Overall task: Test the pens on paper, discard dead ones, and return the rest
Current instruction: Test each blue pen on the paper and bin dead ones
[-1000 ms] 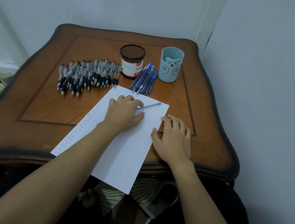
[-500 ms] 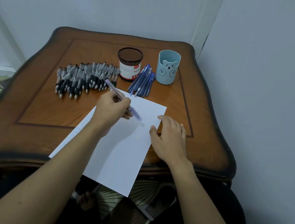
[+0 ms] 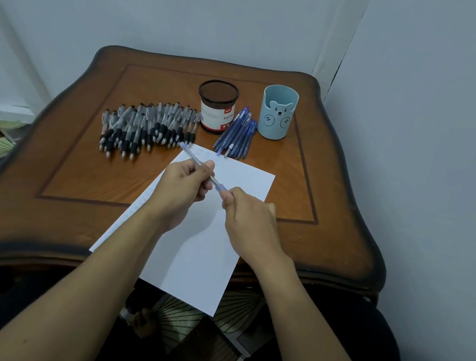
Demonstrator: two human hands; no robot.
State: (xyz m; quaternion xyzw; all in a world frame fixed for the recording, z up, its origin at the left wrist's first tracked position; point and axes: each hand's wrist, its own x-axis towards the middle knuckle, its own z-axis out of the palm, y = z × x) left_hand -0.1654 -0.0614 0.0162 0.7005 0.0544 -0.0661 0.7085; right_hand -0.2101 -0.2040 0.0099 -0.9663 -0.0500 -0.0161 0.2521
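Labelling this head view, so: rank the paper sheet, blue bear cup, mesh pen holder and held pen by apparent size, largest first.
1. paper sheet
2. blue bear cup and mesh pen holder: too alike to rank
3. held pen, partly covered

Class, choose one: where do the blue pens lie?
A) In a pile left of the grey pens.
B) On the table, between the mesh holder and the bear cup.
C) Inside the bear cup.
B: the blue pens lie flat on the table, between the mesh holder and the bear cup.
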